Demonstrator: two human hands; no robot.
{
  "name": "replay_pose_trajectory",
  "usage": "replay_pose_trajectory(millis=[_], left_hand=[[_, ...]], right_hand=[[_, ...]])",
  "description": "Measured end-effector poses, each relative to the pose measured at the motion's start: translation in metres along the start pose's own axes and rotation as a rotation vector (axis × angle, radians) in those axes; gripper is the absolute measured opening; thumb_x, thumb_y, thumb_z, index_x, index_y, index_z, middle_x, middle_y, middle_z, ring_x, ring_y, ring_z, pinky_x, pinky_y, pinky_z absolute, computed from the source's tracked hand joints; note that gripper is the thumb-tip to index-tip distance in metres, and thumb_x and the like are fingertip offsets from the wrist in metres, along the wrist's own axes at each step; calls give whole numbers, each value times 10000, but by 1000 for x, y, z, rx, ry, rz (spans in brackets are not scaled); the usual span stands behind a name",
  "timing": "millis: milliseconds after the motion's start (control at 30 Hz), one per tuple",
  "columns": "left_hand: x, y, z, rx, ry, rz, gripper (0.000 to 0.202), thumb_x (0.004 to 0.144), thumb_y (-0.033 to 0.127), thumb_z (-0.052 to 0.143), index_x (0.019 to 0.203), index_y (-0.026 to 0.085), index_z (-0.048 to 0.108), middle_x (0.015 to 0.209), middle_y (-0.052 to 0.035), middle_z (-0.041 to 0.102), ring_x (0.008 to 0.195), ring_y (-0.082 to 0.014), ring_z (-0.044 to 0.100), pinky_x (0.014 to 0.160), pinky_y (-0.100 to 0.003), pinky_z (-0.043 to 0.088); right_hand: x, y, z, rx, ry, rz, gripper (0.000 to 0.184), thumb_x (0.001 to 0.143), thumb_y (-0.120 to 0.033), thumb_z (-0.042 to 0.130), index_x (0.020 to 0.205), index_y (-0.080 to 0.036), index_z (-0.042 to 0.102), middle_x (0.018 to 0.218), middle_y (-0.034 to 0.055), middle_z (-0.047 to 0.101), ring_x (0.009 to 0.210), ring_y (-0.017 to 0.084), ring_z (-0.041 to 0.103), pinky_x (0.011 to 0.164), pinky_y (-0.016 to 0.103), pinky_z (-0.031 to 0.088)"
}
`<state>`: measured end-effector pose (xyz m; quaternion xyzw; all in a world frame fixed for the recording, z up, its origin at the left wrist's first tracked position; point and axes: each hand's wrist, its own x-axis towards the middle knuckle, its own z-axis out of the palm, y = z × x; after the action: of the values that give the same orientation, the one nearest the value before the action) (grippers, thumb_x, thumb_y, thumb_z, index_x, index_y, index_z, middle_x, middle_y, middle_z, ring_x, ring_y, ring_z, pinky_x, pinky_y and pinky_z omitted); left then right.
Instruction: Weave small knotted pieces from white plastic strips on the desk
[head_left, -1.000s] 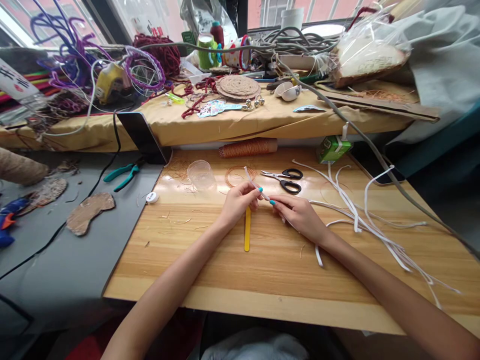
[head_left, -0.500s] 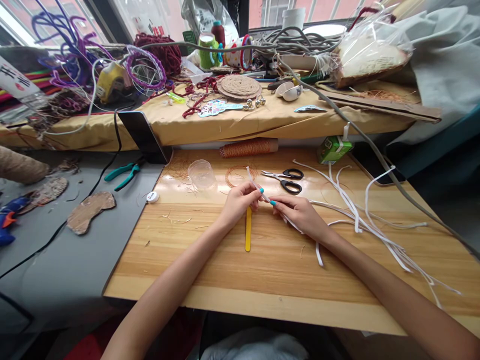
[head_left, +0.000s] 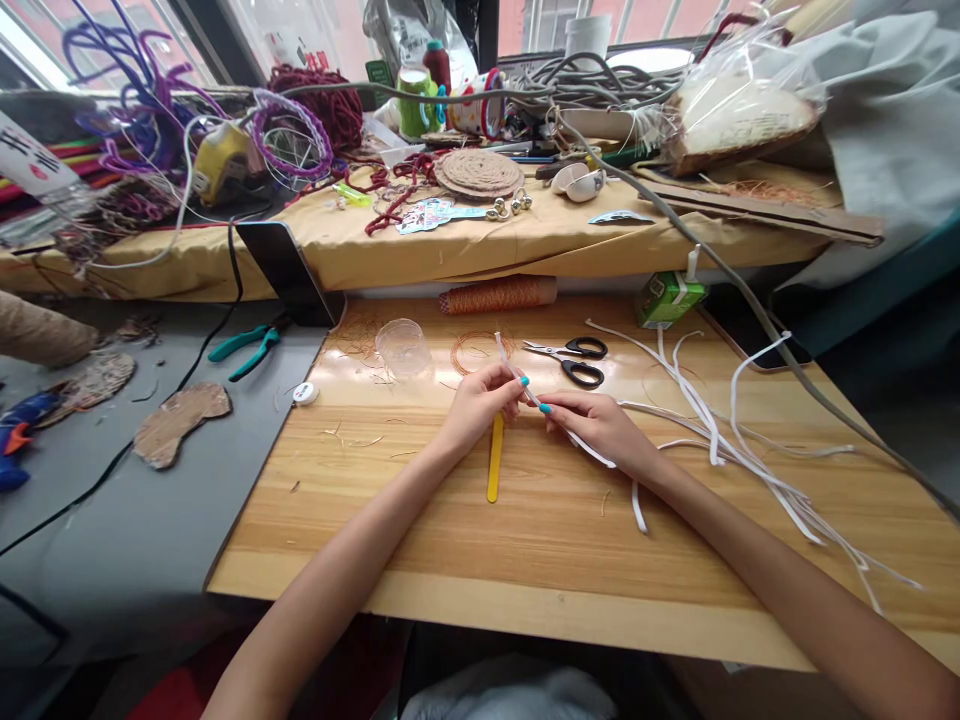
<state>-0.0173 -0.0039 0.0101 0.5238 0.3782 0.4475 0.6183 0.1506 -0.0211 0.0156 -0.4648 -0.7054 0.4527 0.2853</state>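
My left hand (head_left: 480, 403) and my right hand (head_left: 596, 425) meet over the middle of the wooden table (head_left: 450, 540). Both pinch one thin white strip (head_left: 504, 356), whose free end sticks up and away past my left fingers. Its other end trails out under my right hand toward my wrist. A yellow flat stick (head_left: 493, 465) lies on the table right under my left hand. Black-handled scissors (head_left: 574, 360) rest just beyond my fingertips, next to a coil of copper-coloured wire (head_left: 471, 352).
Loose white strips (head_left: 720, 430) spread over the table's right side. A clear plastic cup (head_left: 403, 348), an orange thread spool (head_left: 499, 295) and a green carton (head_left: 667, 298) stand at the back. Teal pliers (head_left: 244, 350) lie on the grey surface at left. The raised shelf behind is cluttered.
The strip's trailing end has slid out farther from under my right hand. The yellow stick has tilted slightly. Both hands stay in nearly the same place.
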Motion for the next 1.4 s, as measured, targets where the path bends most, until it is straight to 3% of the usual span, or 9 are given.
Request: replay_pose_trajectory(millis=[833,1167,1400], left_hand=[[-1,0,1,2,-34,-21,169,683,285,556,693,123,510,582,20,532,457,-53,475,440,-174,403],[0,2,0,-17,-30,-53,221,677,334,560,734,122,533,607,11,543,462,-58,473,446,-181,400],[-1,2,-1,7,-163,-59,255,676,307,565,866,141,595,701,-5,563,533,-60,471,513,-183,398]], right_hand=[[-2,-1,0,-26,-10,-16,279,763,-341,461,852,-153,647,637,22,579,563,116,504,532,231,393],[-1,2,1,137,11,43,278,761,-352,457,869,-147,609,614,2,535,461,77,441,439,209,359],[0,4,-2,227,-39,62,298,757,-389,461,862,-142,590,624,2,503,470,73,436,442,209,355]])
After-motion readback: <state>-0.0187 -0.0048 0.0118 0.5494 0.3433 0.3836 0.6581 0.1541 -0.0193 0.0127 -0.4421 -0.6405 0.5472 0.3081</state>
